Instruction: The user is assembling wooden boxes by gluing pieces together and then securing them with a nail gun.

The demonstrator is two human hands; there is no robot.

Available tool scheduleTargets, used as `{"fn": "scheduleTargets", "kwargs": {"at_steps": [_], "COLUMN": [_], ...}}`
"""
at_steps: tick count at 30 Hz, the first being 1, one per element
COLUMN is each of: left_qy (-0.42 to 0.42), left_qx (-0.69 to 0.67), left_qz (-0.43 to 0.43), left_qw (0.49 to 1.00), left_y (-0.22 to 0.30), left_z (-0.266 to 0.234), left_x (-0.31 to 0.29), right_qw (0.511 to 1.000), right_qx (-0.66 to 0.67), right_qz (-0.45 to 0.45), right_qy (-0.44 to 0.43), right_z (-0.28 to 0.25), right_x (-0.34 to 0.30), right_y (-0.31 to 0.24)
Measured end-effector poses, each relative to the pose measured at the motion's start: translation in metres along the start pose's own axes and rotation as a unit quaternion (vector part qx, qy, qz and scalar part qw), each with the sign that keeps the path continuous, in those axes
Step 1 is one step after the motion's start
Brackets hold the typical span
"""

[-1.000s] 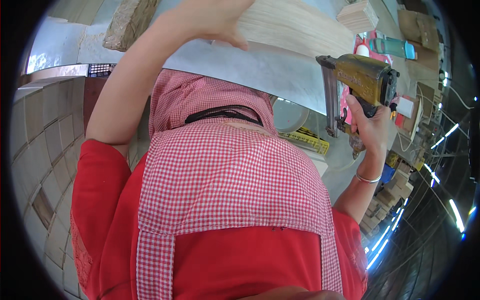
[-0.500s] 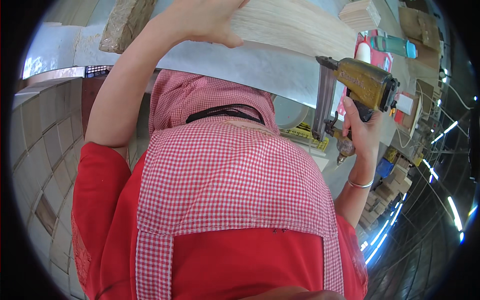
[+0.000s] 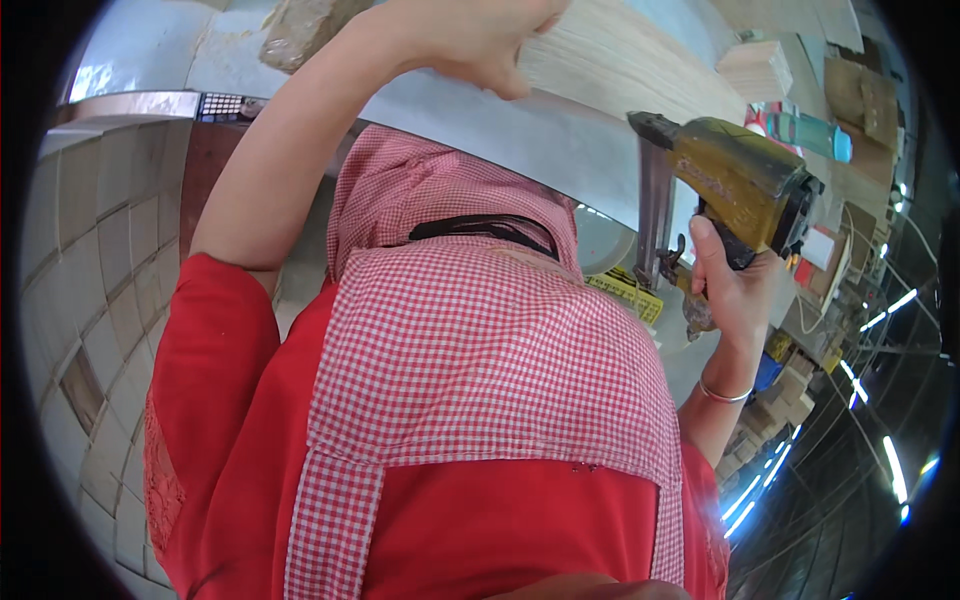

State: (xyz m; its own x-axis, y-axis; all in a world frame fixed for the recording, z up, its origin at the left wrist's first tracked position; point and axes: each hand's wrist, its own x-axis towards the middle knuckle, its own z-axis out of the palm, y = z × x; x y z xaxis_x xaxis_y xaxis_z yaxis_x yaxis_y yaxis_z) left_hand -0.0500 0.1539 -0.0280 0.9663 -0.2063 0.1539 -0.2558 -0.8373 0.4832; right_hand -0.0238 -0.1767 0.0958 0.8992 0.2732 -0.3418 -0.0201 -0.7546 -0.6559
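My right hand (image 3: 738, 285) is closed round the grip of a yellow-and-black pneumatic nail gun (image 3: 735, 175). The gun's dark nose sits at the near edge of a pale wooden board (image 3: 625, 60); whether they touch, I cannot tell. At the board's left end is my left hand (image 3: 480, 38), its thumb along the near side. The upper picture edge cuts off part of its fingers, which seem to grip the board. The board lies on a grey-white worktable (image 3: 480, 120).
A tape-wrapped block (image 3: 305, 35) lies left of my left forearm. Stacked wood pieces (image 3: 755, 70) and a teal-capped bottle (image 3: 815, 135) are at the far right. Below the table edge sit a round pale container (image 3: 603, 235) and a yellow printed box (image 3: 638, 295). Wooden blocks (image 3: 110, 250) are stacked at left.
The whole view has shifted, with the table, board and both arms appearing further right. My right hand keeps its hold on the nail gun, and my left stays at the board's end.
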Motion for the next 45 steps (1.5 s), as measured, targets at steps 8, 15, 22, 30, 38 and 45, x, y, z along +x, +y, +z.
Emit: {"fn": "scheduleTargets", "kwargs": {"at_steps": [8,15,22,30,38,45], "left_qy": [0.033,0.025,0.088,0.037,0.228,0.027], "left_qx": [-0.025,-0.037,0.000,-0.040,0.006,-0.293], "left_qz": [0.030,0.022,0.050,0.016,-0.186,-0.038], "left_qw": [0.999,0.999,0.995,0.998,0.956,0.955], "left_y": [-0.005,-0.007,-0.008,-0.011,0.054,0.103], "left_z": [-0.001,0.004,0.011,0.007,0.035,0.090], "left_x": [0.003,0.004,0.002,-0.001,-0.082,-0.050], "right_qw": [0.992,0.992,0.984,0.981,0.976,0.991], "right_qx": [0.022,-0.025,-0.075,-0.087,-0.047,-0.045], "right_qz": [-0.090,-0.081,-0.133,-0.123,-0.213,-0.064], "right_qy": [-0.088,-0.089,-0.093,-0.121,-0.014,0.108], "right_z": [0.043,0.047,0.045,0.041,0.011,-0.035], "right_x": [0.012,0.015,0.016,0.022,0.005,-0.003], "right_y": [-0.029,-0.036,-0.041,-0.055,-0.021,0.019]}}
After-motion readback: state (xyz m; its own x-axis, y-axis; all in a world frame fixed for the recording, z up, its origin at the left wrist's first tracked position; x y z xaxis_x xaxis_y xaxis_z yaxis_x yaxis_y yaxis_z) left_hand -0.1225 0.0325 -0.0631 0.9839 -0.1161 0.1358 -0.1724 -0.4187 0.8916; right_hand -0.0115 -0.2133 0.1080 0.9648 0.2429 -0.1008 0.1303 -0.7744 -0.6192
